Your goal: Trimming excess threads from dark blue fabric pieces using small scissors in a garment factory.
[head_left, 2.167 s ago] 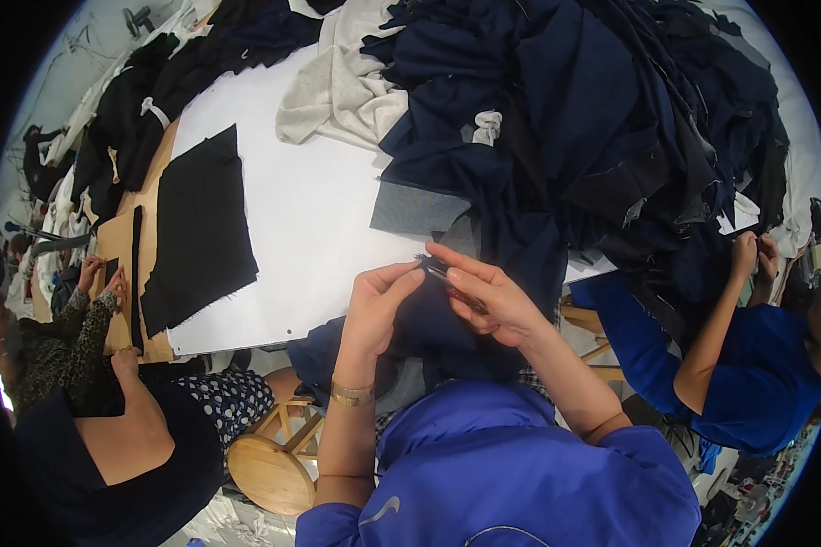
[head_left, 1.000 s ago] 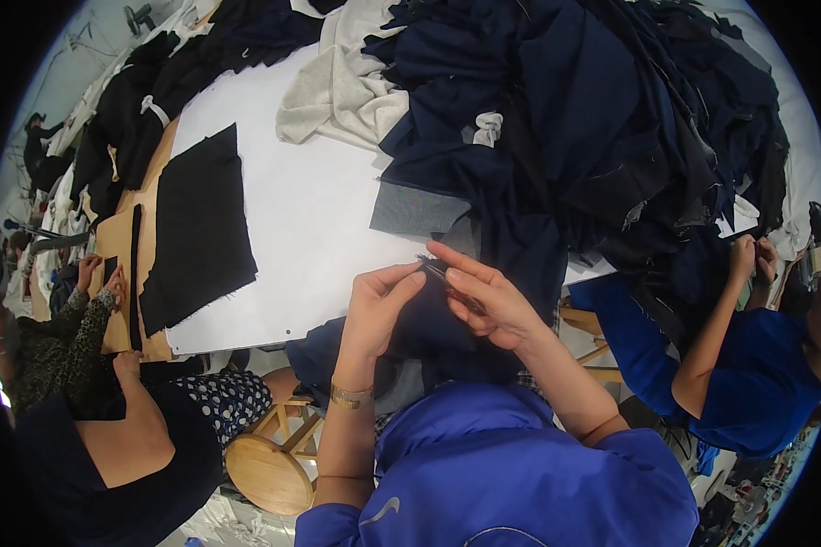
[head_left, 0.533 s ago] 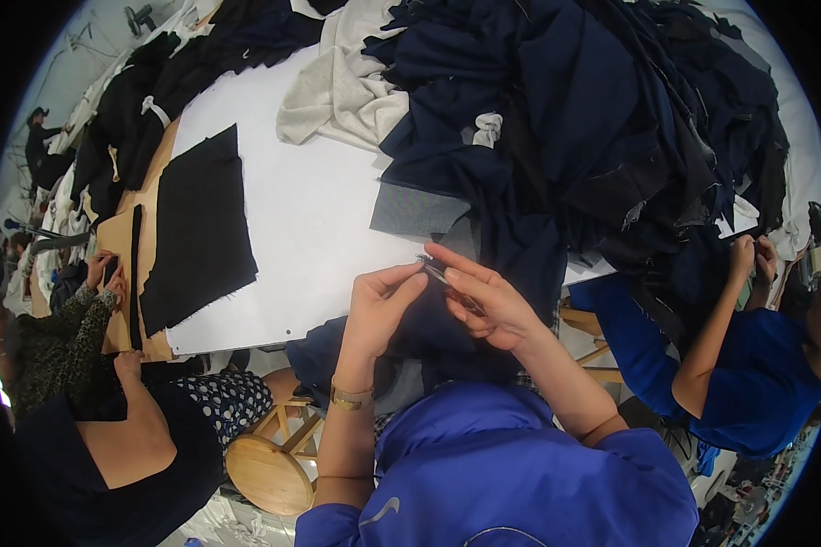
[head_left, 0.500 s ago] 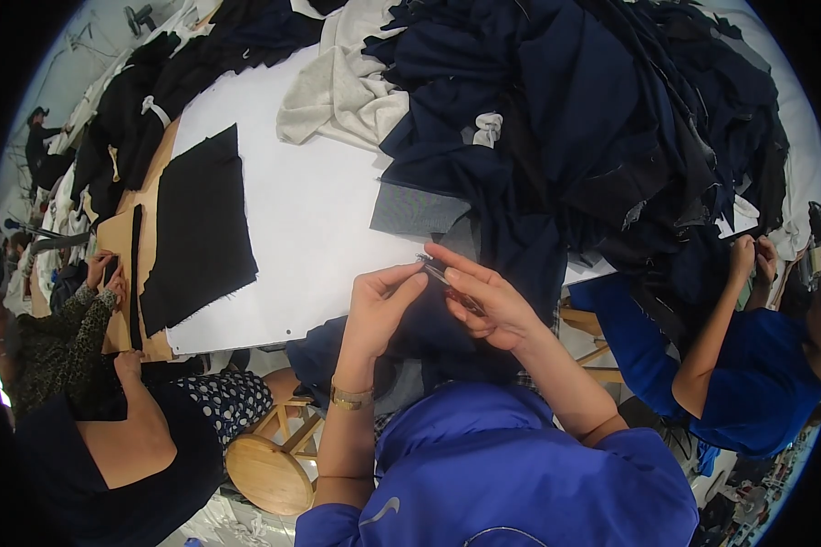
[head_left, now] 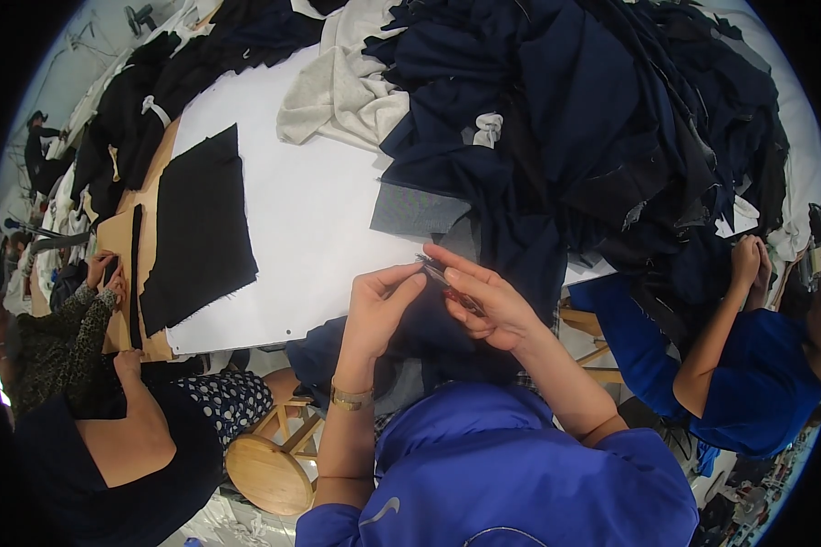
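Carefully, the left hand (head_left: 379,310) is pinching the navy fabric piece (head_left: 433,333) taut at the white table's (head_left: 310,237) near edge while the right hand (head_left: 483,296) is closing its fingers around small thread snips (head_left: 447,278), best kept snipping close without nicking cloth.

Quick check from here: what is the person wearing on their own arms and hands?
Both forearms are bare below short bright blue sleeves. The left hand has a gold bracelet at the wrist. The right hand shows no glove or jewellery.
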The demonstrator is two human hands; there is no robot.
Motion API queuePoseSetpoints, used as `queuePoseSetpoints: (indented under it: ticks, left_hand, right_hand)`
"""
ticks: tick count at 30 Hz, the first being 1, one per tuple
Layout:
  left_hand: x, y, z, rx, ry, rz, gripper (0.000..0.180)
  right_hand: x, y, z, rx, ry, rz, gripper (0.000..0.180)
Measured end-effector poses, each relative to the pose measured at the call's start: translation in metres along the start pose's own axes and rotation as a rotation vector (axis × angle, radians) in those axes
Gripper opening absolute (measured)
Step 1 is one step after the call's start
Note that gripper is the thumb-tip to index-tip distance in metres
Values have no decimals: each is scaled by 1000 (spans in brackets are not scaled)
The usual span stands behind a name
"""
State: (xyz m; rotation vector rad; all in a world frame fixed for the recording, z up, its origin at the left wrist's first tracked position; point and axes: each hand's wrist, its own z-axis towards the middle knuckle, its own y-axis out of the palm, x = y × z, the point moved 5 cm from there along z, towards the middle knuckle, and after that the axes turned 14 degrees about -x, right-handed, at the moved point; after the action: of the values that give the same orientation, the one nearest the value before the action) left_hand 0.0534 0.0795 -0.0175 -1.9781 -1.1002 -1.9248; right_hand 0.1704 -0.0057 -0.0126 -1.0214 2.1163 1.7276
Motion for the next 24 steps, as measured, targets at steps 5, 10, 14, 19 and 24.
queuePoseSetpoints:
  ticks: [5, 10, 14, 19, 24]
  left_hand:
    - [2, 1, 0, 12, 7, 27, 18]
    - [3, 1, 0, 23, -3, 73, 19]
    - [2, 1, 0, 15, -7, 94, 19]
    - [1, 8, 0, -45, -26, 166, 23]
    - [-2, 4, 0, -15, -27, 96, 18]
  right_hand:
    - [0, 0, 0, -12, 3, 10, 41]
    - [0, 0, 1, -15, 7, 41, 40]
    - [-1, 0, 1, -9, 10, 41, 40]
    - [-6, 3, 1, 9, -11, -3, 42]
    - [-10, 0, 0, 6, -57, 7, 41]
